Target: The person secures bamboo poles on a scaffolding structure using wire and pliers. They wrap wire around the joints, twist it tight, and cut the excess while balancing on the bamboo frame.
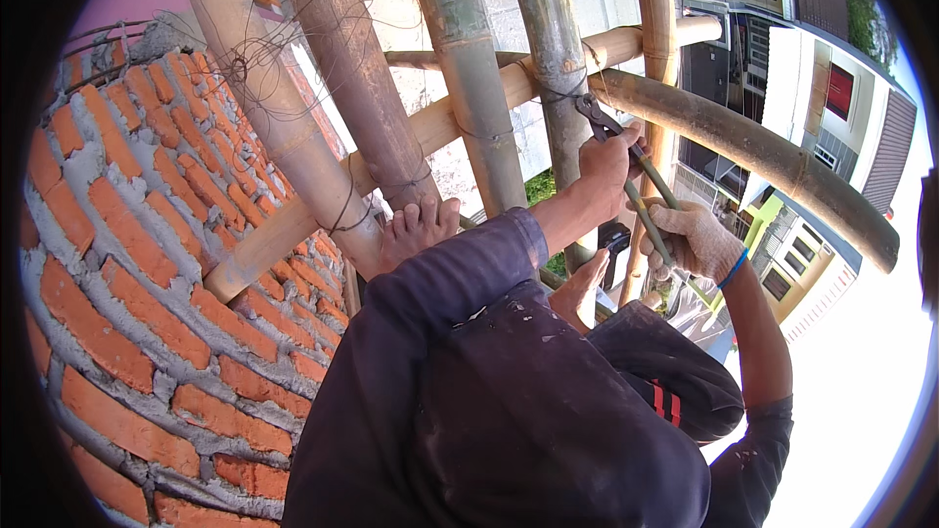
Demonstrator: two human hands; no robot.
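Note:
Long-handled pincers with dark jaws and greenish handles slant across the middle of the scene. Their jaws touch or nearly touch a wire tie around an upright bamboo pole, where it crosses a lighter bamboo pole. Just behind the jaws, my bare left hand is closed around the pincers. Lower down, my right hand, in a pale knitted glove with a blue cuff edge, grips the handles. Whether a wire end sits between the jaws is too small to tell.
Several bamboo poles stand side by side, with loose tangled wire on the left ones. My bare foot rests against the poles. A brick wall rises at left. One thick bamboo pole juts right, before houses far below.

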